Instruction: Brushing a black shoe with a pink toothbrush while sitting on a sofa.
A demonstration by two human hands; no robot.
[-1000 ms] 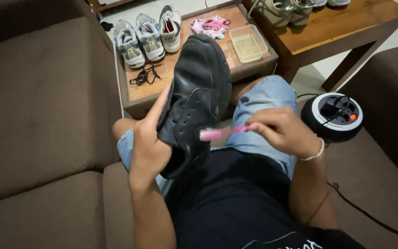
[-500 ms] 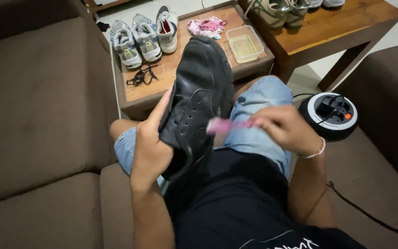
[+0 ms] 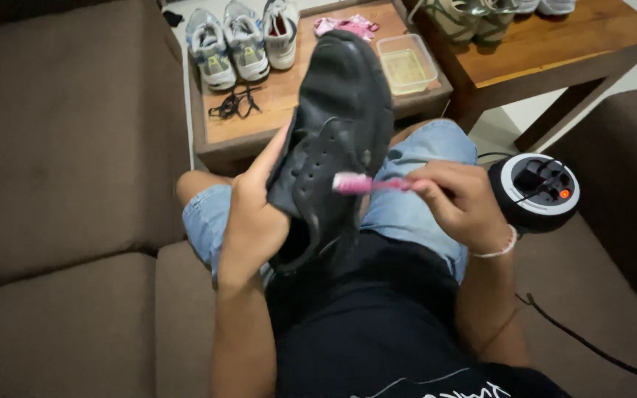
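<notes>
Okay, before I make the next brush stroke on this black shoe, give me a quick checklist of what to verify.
1. Left hand grips the black shoe: ok.
2. Right hand holds the pink brush: ok.
3. Brush head against the shoe's side: ok.
4. Clear tub of liquid on the low table, within reach: ok.
5. Bristles wet: cannot tell.
6. Cord reel clear of the right elbow: ok.

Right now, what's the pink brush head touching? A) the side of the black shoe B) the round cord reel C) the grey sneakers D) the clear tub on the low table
A: the right hand holds the pink brush with its head against the side of the black shoe, which the left hand holds up over the lap.
</notes>
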